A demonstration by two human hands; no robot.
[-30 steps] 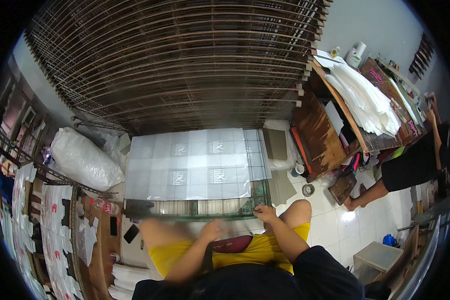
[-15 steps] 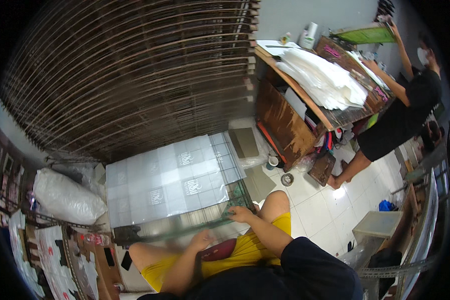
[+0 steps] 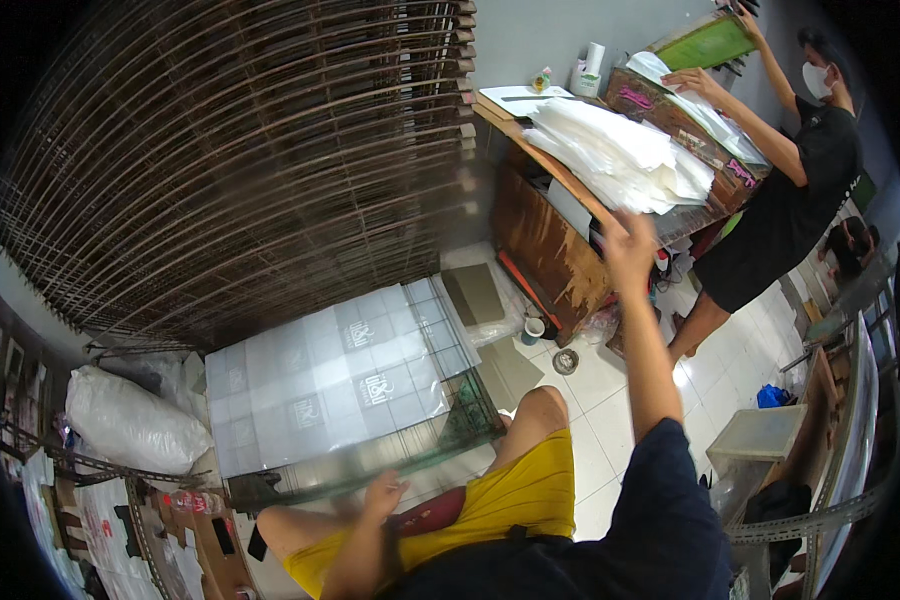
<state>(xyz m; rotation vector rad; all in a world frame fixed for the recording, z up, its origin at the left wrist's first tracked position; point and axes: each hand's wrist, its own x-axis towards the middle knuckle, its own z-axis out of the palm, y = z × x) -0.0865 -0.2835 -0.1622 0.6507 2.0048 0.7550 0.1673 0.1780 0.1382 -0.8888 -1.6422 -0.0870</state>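
While right hand (image 3: pixel 630 245) nears one sheet stack (image 3: pixel 620 160) | left hand (image 3: pixel 382 492) blurred | fingers: cannot tell

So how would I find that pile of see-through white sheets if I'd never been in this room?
Look for the long brown wooden table beside the big rack of wire shelves. The pile of see-through white sheets lies on top of it, just above the person's raised right hand. It is the only loose, floppy heap there; the green board next to it is stiff and held by another person.

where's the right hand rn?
Head view, upper right: the right hand is raised toward the stack of white sheets on the wooden table, beside another person.
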